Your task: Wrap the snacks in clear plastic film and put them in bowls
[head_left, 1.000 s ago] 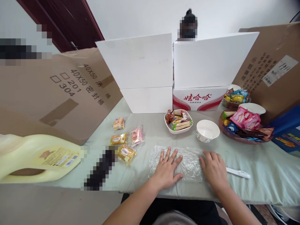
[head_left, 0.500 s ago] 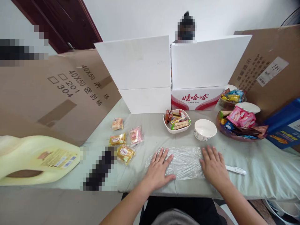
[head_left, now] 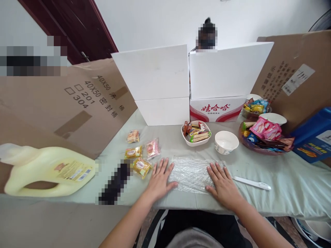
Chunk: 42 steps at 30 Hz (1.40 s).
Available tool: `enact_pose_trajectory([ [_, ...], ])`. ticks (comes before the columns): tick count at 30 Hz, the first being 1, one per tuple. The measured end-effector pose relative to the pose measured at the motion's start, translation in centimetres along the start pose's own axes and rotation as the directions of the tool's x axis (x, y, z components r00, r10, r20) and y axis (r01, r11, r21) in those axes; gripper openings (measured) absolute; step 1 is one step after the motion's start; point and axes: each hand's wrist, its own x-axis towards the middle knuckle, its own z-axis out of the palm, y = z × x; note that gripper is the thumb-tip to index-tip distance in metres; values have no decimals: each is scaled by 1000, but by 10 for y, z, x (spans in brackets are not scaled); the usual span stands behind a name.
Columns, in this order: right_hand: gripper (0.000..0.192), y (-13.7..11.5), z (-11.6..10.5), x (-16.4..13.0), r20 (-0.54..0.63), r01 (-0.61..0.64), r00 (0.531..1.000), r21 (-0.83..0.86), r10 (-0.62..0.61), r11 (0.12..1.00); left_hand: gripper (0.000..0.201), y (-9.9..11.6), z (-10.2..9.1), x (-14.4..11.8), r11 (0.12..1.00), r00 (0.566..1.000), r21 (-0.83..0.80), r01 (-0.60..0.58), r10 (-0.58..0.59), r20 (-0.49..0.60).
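Observation:
A sheet of crinkled clear plastic (head_left: 190,175) lies flat on the cloth-covered table in front of me. My left hand (head_left: 160,179) rests on its left end, palm down with fingers spread. My right hand (head_left: 222,184) lies flat over its right end, fingers apart too. Just right of that hand is a thin white plastic utensil (head_left: 254,183), whose exact kind I cannot make out. Beyond the sheet stand a white bowl (head_left: 226,142) and a square white dish (head_left: 196,134) holding wrapped snacks. Several small packaged cakes (head_left: 142,167) lie left of my left hand.
A yellow jug (head_left: 49,172) lies on its side at the left. White box panels (head_left: 162,110) and brown cardboard (head_left: 98,100) wall the table. A purple bowl (head_left: 258,147) of snacks and a blue container (head_left: 314,137) stand at right. A person's head shows behind the panels.
Both hands have slid left along the plastic sheet, staying flat. More of the white utensil shows beside my right hand. The view has shifted slightly.

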Motion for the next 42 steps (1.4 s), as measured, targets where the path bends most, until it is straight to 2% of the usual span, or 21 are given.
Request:
enact_pose_trajectory([
  [3,63,0,-19,-5,-40,47,998,54,-45,997,66,-5,-11,-18,992,991,-55,-109,105,-81],
  [7,54,8,-43,-21,-32,127,992,167,-123,978,33,2,-18,-32,926,940,-174,-335,316,-130],
  [10,42,20,-44,-41,-4,145,989,223,-148,964,23,0,-14,-34,895,908,-195,-401,361,-213],
  [14,19,27,-42,-60,-55,115,993,271,-104,956,21,-5,-14,-30,881,890,-214,-422,358,-281],
  [18,15,22,-49,-61,-65,58,997,368,-36,928,20,0,-23,-27,895,936,-314,-318,243,-256],
  [21,21,19,-49,-52,-55,-94,990,417,128,904,20,3,-23,-20,929,968,-327,-171,97,-230],
  [24,28,19,-41,-37,-69,-255,951,379,302,890,21,4,-16,-4,957,972,-285,-53,-16,-235],
  [27,32,18,-32,-21,-77,-355,919,259,386,898,20,5,-6,16,979,965,-198,55,-102,-240],
  [31,35,16,-26,-8,-44,-393,918,36,394,919,21,8,6,39,985,964,-116,129,-153,-218],
  [35,38,14,-23,-7,-30,-395,919,-53,394,917,21,12,14,48,986,963,-66,150,-161,-215],
  [38,39,16,-28,-9,-111,-398,913,-35,393,917,21,13,10,46,982,952,-40,184,-189,-243],
  [40,38,15,-36,-9,-213,-373,906,10,367,928,21,18,0,43,980,931,-35,196,-197,-306],
  [42,36,9,-43,-5,-279,-299,912,48,300,953,22,29,-10,39,986,908,-59,157,-168,-384],
])
